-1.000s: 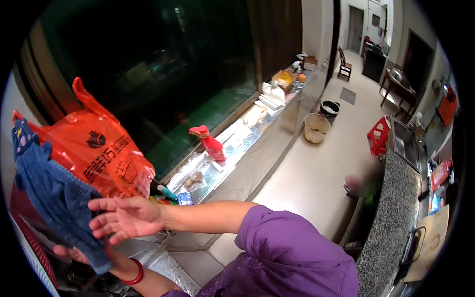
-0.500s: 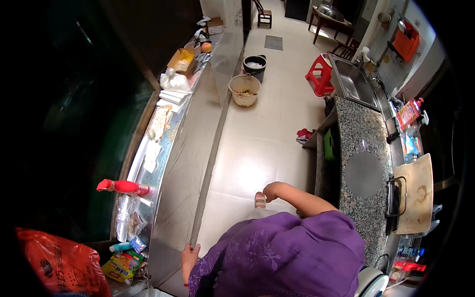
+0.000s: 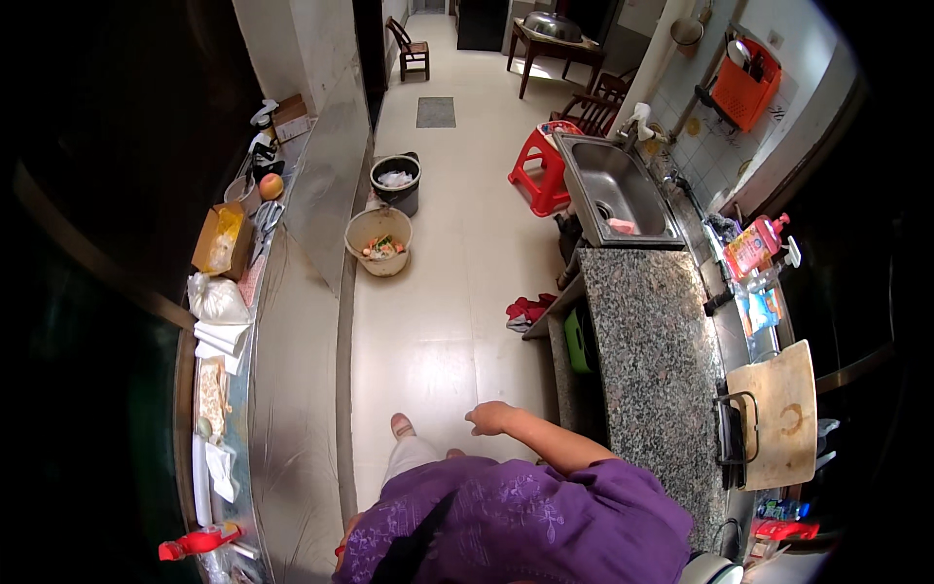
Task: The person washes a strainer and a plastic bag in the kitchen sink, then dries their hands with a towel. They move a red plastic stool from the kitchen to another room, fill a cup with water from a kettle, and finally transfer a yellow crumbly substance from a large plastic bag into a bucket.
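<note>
Along a narrow kitchen, a pale tiled floor (image 3: 467, 292) is stretching ahead, with a steel-faced ledge (image 3: 297, 389) lining its left side and a speckled granite countertop (image 3: 642, 341) filling the right. Between them, a person in an embroidered purple top (image 3: 506, 516) is standing, viewed from above, one foot ahead of the other. At the countertop's far end a stainless-steel sink (image 3: 623, 180) is sitting. On the right, a wooden chopping board (image 3: 778, 419) is standing on edge by a dark wire rack (image 3: 732, 428), apparently put away. A red plastic stool (image 3: 553, 175) is standing just beside the sink. Near the ledge, a pale bucket (image 3: 370, 224) is holding orange and green food scraps, seemingly already discarded. A red spray bottle (image 3: 202, 541) is lying along the lower left. A red cloth (image 3: 530, 309) is lying crumpled on the floor, apparently not dealt with. The right hand (image 3: 492, 419) is hanging beside the countertop, nearest to it, fingers loosely bent, nothing visible in them; how fully they are closing cannot be told. No handling is showing as under way. The left hand is staying out of sight, its state unknowable; only a red bracelet (image 3: 339, 551) is showing.
</note>
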Action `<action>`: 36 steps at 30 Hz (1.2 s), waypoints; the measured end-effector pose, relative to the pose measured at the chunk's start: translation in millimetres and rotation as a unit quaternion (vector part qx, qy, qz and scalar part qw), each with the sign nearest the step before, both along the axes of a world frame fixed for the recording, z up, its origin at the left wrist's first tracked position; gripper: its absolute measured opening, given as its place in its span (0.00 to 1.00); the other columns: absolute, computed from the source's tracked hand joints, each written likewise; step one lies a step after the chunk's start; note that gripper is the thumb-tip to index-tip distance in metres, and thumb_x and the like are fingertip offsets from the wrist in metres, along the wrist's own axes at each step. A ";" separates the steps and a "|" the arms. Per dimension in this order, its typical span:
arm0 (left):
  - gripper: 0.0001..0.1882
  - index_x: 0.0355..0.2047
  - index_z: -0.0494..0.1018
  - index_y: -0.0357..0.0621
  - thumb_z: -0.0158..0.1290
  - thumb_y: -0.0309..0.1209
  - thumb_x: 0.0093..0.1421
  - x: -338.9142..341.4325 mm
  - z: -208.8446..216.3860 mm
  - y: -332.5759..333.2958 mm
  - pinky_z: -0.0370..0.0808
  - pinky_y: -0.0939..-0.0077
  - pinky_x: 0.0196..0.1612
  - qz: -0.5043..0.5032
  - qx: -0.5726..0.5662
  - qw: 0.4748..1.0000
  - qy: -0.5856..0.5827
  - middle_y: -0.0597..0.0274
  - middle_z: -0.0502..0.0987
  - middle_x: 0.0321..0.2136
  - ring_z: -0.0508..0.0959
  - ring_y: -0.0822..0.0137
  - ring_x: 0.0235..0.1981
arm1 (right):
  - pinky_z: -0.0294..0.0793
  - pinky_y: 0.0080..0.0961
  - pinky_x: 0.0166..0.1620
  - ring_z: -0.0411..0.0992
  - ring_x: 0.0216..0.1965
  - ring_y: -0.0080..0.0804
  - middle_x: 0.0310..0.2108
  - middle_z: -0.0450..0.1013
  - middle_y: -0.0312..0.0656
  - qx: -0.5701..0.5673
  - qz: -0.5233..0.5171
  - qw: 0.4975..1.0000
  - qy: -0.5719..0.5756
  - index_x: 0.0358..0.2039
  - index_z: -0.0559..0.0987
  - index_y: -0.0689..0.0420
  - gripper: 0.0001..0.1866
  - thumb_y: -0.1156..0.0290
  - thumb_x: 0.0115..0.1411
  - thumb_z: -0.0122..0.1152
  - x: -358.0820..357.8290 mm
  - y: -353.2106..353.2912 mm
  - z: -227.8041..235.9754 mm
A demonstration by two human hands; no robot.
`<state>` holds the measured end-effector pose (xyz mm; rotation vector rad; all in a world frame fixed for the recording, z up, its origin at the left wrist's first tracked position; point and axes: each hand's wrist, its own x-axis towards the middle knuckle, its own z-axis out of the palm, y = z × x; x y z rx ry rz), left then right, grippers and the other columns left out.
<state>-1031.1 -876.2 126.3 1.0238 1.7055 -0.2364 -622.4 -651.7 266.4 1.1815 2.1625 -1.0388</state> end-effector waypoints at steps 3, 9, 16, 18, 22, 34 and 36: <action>0.19 0.39 0.70 0.37 0.53 0.34 0.47 1.8 -9.0 60.6 0.69 0.74 0.37 -0.013 -0.021 1.000 0.012 0.53 0.75 0.31 0.73 0.64 0.33 | 0.68 0.37 0.41 0.69 0.39 0.45 0.36 0.71 0.49 0.004 -0.041 0.999 0.002 0.36 0.73 0.59 0.17 0.61 0.48 0.54 17.9 45.3 -39.6; 0.18 0.37 0.71 0.37 0.52 0.35 0.47 -10.7 -30.6 231.9 0.70 0.72 0.39 -0.092 -0.036 0.994 0.039 0.51 0.75 0.31 0.74 0.61 0.35 | 0.66 0.36 0.44 0.67 0.43 0.44 0.40 0.69 0.48 -0.033 -0.072 0.995 -0.062 0.42 0.71 0.57 0.21 0.59 0.48 0.53 67.6 150.0 -64.7; 0.18 0.34 0.73 0.38 0.49 0.37 0.47 22.2 -23.8 549.9 0.69 0.68 0.41 -0.337 0.065 0.934 0.104 0.49 0.74 0.33 0.73 0.56 0.38 | 0.65 0.34 0.46 0.68 0.43 0.42 0.41 0.69 0.47 0.049 -0.283 0.957 -0.046 0.44 0.71 0.54 0.22 0.56 0.49 0.53 125.6 273.7 -35.3; 0.17 0.33 0.74 0.39 0.50 0.38 0.47 41.8 -32.0 654.4 0.70 0.67 0.41 -0.266 0.175 0.942 0.108 0.50 0.75 0.32 0.74 0.55 0.37 | 0.65 0.34 0.46 0.68 0.42 0.42 0.40 0.70 0.47 0.052 -0.300 0.952 -0.033 0.43 0.72 0.53 0.22 0.56 0.50 0.53 139.4 307.0 -35.1; 0.15 0.32 0.74 0.39 0.51 0.35 0.46 141.4 2.7 829.4 0.71 0.69 0.39 -0.059 0.284 0.956 -0.046 0.51 0.75 0.31 0.75 0.57 0.34 | 0.65 0.33 0.46 0.66 0.45 0.43 0.41 0.69 0.47 0.032 -0.318 0.946 -0.048 0.43 0.72 0.51 0.21 0.56 0.49 0.53 190.0 363.1 -70.6; 0.24 0.37 0.73 0.44 0.52 0.48 0.44 255.9 -25.0 990.7 0.69 0.71 0.42 -0.346 0.029 0.938 0.008 0.54 0.75 0.33 0.74 0.59 0.37 | 0.65 0.36 0.46 0.66 0.44 0.42 0.42 0.69 0.46 0.002 -0.216 0.973 -0.075 0.44 0.71 0.55 0.21 0.60 0.49 0.51 317.7 715.9 -44.3; 0.24 0.37 0.73 0.44 0.52 0.48 0.45 268.9 -17.1 1026.1 0.69 0.71 0.42 -0.302 0.003 0.953 0.025 0.54 0.75 0.33 0.74 0.60 0.37 | 0.65 0.36 0.46 0.67 0.44 0.44 0.41 0.69 0.48 0.036 -0.222 0.974 -0.020 0.45 0.70 0.55 0.22 0.60 0.50 0.51 328.6 780.4 -45.8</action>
